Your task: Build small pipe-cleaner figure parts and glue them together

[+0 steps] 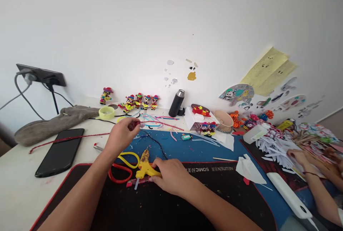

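Evidently, left fingers [134,131] pinch strand [91,136], right fingers [158,163] grip glue gun [144,169]; mat [227,181] reads "SOMIC".

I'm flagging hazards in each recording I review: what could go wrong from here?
If the yellow glue gun in the right hand is hot, its nozzle could burn the nearby left hand. Moving the gun might also catch the red scissor handle close beside it. The black flask looks uncapped, so a knock could spill anything inside.
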Available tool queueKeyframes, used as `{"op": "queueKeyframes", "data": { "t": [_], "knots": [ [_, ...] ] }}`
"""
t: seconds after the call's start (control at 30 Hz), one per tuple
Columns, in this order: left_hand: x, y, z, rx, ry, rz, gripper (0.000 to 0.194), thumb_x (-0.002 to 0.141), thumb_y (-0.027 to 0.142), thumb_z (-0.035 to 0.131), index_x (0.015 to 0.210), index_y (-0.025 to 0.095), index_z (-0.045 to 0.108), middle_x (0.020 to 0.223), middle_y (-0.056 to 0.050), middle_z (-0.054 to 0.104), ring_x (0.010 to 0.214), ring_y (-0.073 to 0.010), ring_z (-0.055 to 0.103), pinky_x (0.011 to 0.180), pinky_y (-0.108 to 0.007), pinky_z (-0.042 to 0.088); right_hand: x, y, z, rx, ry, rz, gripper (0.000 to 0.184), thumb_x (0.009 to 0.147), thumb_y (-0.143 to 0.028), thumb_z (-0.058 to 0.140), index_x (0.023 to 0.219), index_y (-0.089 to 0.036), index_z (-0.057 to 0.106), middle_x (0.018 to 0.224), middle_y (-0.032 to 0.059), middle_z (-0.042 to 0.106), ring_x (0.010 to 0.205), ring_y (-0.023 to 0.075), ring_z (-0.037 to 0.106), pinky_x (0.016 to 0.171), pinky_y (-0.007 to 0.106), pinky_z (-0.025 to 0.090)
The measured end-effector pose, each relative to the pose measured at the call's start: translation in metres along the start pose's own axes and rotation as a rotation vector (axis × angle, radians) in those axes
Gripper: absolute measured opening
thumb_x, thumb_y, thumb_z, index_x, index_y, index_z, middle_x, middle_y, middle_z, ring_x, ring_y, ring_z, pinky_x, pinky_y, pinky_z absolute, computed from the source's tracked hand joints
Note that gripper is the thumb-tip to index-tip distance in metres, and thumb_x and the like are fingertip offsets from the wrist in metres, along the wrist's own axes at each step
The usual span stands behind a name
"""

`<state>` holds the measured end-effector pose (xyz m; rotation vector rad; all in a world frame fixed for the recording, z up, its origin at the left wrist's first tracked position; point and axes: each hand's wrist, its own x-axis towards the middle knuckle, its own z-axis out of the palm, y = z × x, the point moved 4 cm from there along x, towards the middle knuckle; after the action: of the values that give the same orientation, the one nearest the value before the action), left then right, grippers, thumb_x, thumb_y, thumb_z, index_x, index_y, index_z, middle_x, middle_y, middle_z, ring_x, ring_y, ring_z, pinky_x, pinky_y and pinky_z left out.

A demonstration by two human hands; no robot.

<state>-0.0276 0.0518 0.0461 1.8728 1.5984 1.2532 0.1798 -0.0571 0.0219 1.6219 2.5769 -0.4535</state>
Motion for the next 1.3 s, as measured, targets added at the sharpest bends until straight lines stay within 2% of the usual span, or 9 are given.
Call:
{"op": "queueKeyframes", "data": {
  "t": [0.2, 0.37, 0.5, 0.6, 0.73, 0.87, 1.03, 1.2, 1.3],
  "knots": [
    [0.001, -0.002, 0.002, 0.003, -0.018, 0.019, 0.032, 0.082, 0.045, 0.057, 0.094, 0.020, 0.073, 0.079, -0.006, 0.074, 0.074, -0.0263, 0.069, 0.071, -0.035, 0.050, -0.002, -0.003, 0.000, -0.055, -0.021, -0.015, 0.042, 0.098, -0.049, 0.069, 0.128, -0.019, 0.065, 0.109, 0.0122, 0.082, 0.098, 0.0351, 0.078, 0.079, 0.037, 0.050],
    [0.001, -0.002, 0.003, -0.006, -0.030, 0.024, 0.031, 0.083, 0.045, 0.058, 0.094, 0.021, 0.073, 0.079, -0.006, 0.074, 0.075, -0.0257, 0.069, 0.070, -0.034, 0.050, -0.007, 0.003, 0.002, -0.065, -0.014, 0.023, 0.038, 0.096, -0.054, 0.070, 0.113, -0.020, 0.071, 0.100, 0.0116, 0.082, 0.092, 0.0335, 0.078, 0.071, 0.034, 0.044],
    [0.000, -0.003, 0.004, -0.010, -0.034, 0.031, 0.031, 0.082, 0.044, 0.058, 0.094, 0.021, 0.073, 0.080, -0.006, 0.074, 0.074, -0.0254, 0.069, 0.069, -0.034, 0.050, -0.008, 0.006, 0.009, -0.023, 0.056, 0.011, 0.029, 0.096, -0.047, 0.067, 0.104, -0.020, 0.072, 0.091, 0.0095, 0.081, 0.080, 0.0279, 0.074, 0.064, 0.031, 0.036],
    [0.000, -0.004, 0.004, -0.009, -0.025, 0.028, 0.032, 0.082, 0.046, 0.057, 0.094, 0.020, 0.073, 0.080, -0.006, 0.074, 0.073, -0.0250, 0.069, 0.069, -0.034, 0.050, -0.007, 0.008, 0.014, 0.115, 0.149, 0.029, 0.023, 0.091, -0.043, 0.072, 0.095, -0.021, 0.069, 0.080, 0.0037, 0.076, 0.069, 0.0213, 0.067, 0.060, 0.029, 0.029],
    [0.002, -0.006, 0.000, -0.047, 0.028, -0.007, 0.035, 0.082, 0.048, 0.058, 0.097, 0.020, 0.073, 0.079, -0.005, 0.074, 0.071, -0.0239, 0.068, 0.068, -0.032, 0.051, -0.008, 0.017, 0.013, 0.499, 0.318, 0.108, 0.022, 0.087, -0.040, 0.071, 0.084, -0.022, 0.059, 0.059, -0.0068, 0.053, 0.053, 0.0129, 0.047, 0.056, 0.026, 0.026],
    [0.002, -0.009, -0.005, -0.076, 0.083, -0.046, 0.037, 0.083, 0.048, 0.059, 0.099, 0.019, 0.074, 0.077, -0.004, 0.073, 0.070, -0.0231, 0.067, 0.067, -0.031, 0.051, -0.012, 0.035, 0.002, 0.763, 0.501, 0.164, 0.031, 0.091, -0.050, 0.063, 0.081, -0.023, 0.053, 0.059, -0.0087, 0.040, 0.053, 0.0121, 0.038, 0.054, 0.025, 0.029],
    [0.002, -0.010, -0.004, -0.080, 0.078, -0.042, 0.036, 0.083, 0.049, 0.061, 0.099, 0.020, 0.075, 0.077, -0.004, 0.073, 0.071, -0.0232, 0.068, 0.067, -0.032, 0.052, -0.033, 0.070, -0.013, 0.624, 0.620, 0.281, 0.035, 0.090, -0.053, 0.062, 0.076, -0.024, 0.049, 0.056, -0.0087, 0.038, 0.053, 0.0134, 0.038, 0.056, 0.027, 0.029],
    [0.001, -0.007, -0.003, -0.071, 0.071, 0.001, 0.031, 0.083, 0.048, 0.062, 0.095, 0.022, 0.074, 0.076, -0.003, 0.073, 0.069, -0.0232, 0.067, 0.065, -0.031, 0.051, -0.062, 0.105, -0.018, 0.385, 0.547, 0.470, 0.033, 0.094, -0.049, 0.058, 0.075, -0.025, 0.047, 0.056, -0.0069, 0.043, 0.052, 0.0150, 0.041, 0.054, 0.028, 0.026],
    [0.000, -0.006, -0.003, -0.072, 0.071, 0.007, 0.031, 0.083, 0.048, 0.062, 0.094, 0.022, 0.073, 0.075, -0.003, 0.073, 0.069, -0.0233, 0.066, 0.066, -0.032, 0.052, -0.075, 0.120, -0.013, 0.218, 0.480, 0.574, 0.034, 0.097, -0.047, 0.058, 0.074, -0.025, 0.047, 0.058, -0.0042, 0.051, 0.054, 0.0165, 0.047, 0.054, 0.029, 0.024]
  ]
}}
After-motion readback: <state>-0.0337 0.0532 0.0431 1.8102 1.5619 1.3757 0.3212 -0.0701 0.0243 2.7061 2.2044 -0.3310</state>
